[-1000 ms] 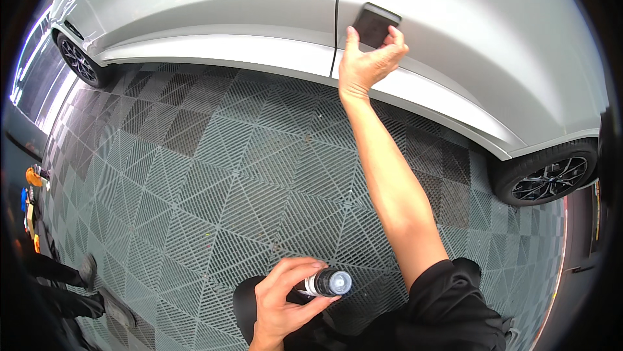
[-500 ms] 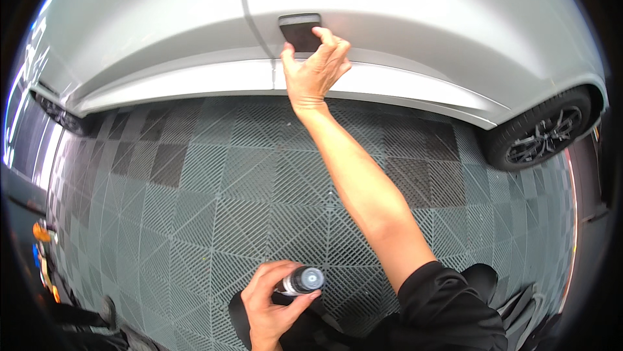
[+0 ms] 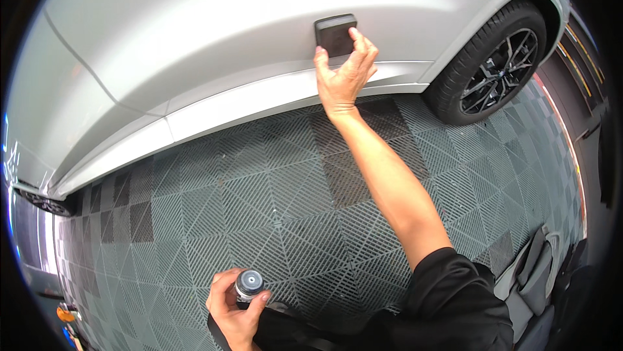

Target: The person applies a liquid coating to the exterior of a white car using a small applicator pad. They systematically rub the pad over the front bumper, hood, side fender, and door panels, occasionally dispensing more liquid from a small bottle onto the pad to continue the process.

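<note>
Right hand (image 3: 344,78) is raised to the lower side panel of a silver car (image 3: 195,46), fingers spread and curled over a dark rectangular applicator pad (image 3: 335,34), pressing it flat against the paint just above the sill trim. The pad sits between the fingertips and the bodywork, forward of the rear wheel (image 3: 496,68); thumb lies along its lower left edge.

Left hand (image 3: 235,304) is low, near the person's lap, closed around a small dark bottle (image 3: 248,284) held upright, its round cap facing the camera.

Judgement on handling: the pad looks light, soft and compressible, likely foam with a cloth face. It should yield under finger pressure and slide readily on the smooth panel, more so if wet with product. Best held by its back and short edges, with even pressure across the fingers so it does not tip. The bottle appears small, rigid and light; a grip around the body suits it, kept upright in case the cap is loose
</note>
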